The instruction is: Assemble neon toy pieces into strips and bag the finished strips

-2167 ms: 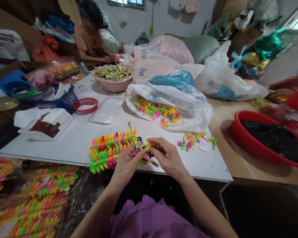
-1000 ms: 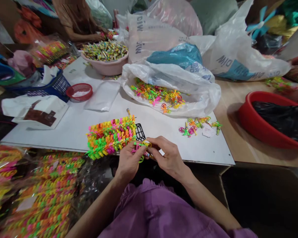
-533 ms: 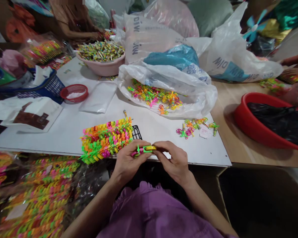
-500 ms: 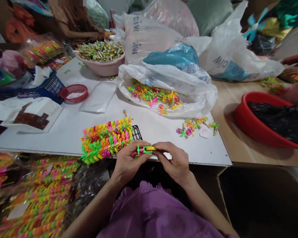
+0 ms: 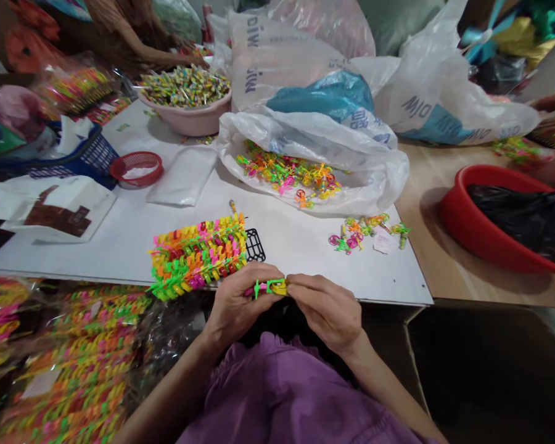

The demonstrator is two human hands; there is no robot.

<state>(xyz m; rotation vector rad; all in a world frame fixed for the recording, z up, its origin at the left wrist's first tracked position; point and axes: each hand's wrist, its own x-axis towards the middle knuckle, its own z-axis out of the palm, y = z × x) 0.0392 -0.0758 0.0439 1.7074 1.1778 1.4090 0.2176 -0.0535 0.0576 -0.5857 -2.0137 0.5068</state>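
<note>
My left hand pinches a small green, pink and yellow plastic toy at the table's front edge. Its bright green forked end points right, with a round yellow piece lying between the prongs. The fingertips of my right hand are closed on that yellow end, so part of it is hidden. Just left of my hands stand dense rows of similar colourful toys on a black plastic rack. Beyond, an open white plastic bag spills more loose toys.
A few loose toys lie by a paper slip on the right. A pink basin, red basket, blue basket and red tub stand around. Bagged toys lie lower left. Other people's arms show at the back.
The yellow piece, earlier straight in the green fork, now sits at a different angle. My right hand has moved slightly right and its fingers have drawn closer together.
</note>
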